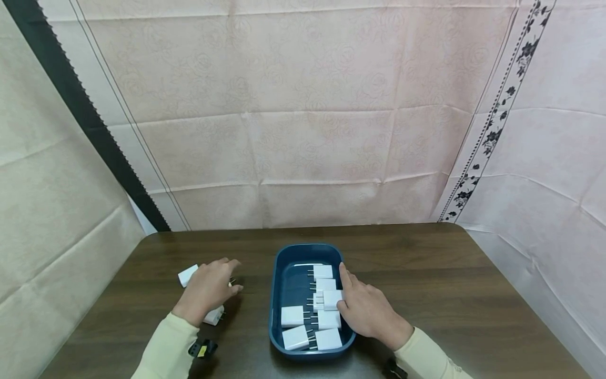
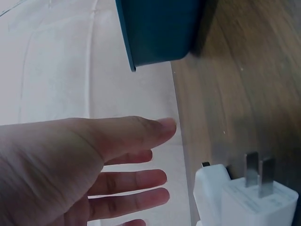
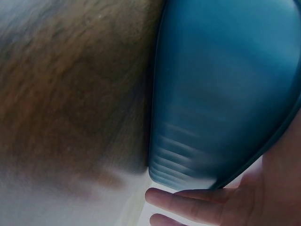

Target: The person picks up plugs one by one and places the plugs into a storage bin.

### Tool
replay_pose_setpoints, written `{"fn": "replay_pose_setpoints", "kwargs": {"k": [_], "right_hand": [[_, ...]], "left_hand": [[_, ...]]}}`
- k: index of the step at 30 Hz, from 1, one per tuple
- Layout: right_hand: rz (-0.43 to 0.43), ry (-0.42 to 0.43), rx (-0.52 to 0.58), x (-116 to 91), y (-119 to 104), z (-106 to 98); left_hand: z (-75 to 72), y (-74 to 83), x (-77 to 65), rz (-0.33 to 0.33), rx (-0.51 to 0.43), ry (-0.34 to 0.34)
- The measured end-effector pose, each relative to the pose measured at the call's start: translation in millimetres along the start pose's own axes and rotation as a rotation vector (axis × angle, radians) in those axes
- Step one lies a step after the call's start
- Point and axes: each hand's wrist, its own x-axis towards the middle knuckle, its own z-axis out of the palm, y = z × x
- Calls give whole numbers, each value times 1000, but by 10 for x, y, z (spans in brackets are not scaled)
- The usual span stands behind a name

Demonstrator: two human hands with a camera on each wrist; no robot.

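Note:
My left hand (image 1: pixel 210 289) is over the left part of the table, fingers spread, holding nothing visible. Near it lie white plug-in chargers: one charger (image 1: pixel 188 275) past the knuckles, another charger (image 1: pixel 214 315) beside the wrist. The left wrist view shows the hand (image 2: pixel 113 160) with straight fingers, apart from an upright charger (image 2: pixel 256 205) with two metal prongs. My right hand (image 1: pixel 371 313) touches the right rim of a blue tray (image 1: pixel 273 295). Its thumb is close to a white charger (image 1: pixel 333 300) resting on others. In the right wrist view its fingers (image 3: pixel 193 207) extend along the tray's outer wall.
Several white chargers (image 1: pixel 326 318) lie inside the tray, mostly in a column along its right side, with two more at the lower left. The brown wooden table (image 1: pixel 426 273) ends at a rounded back edge. Patterned cloth (image 1: pixel 307 131) hangs behind and beside it.

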Motion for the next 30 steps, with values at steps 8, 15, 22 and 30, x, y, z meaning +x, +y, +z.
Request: {"fn": "replay_pose_setpoints", "kwargs": {"k": [8,15,22,30], "right_hand": [[1,-4,2,-1,-1,-5],[0,-3,5,1,-2,-5],[-1,-2,2,2,-2,-3],[5,-5,9,1,-5,-8]], "left_hand": [[30,-60,-7,-58,-36,-80],[54,-96,-7,-98,-14,-114],[100,-140,-6,-122,2,-133],[134,-169,5,-136,-5,-145]]}}
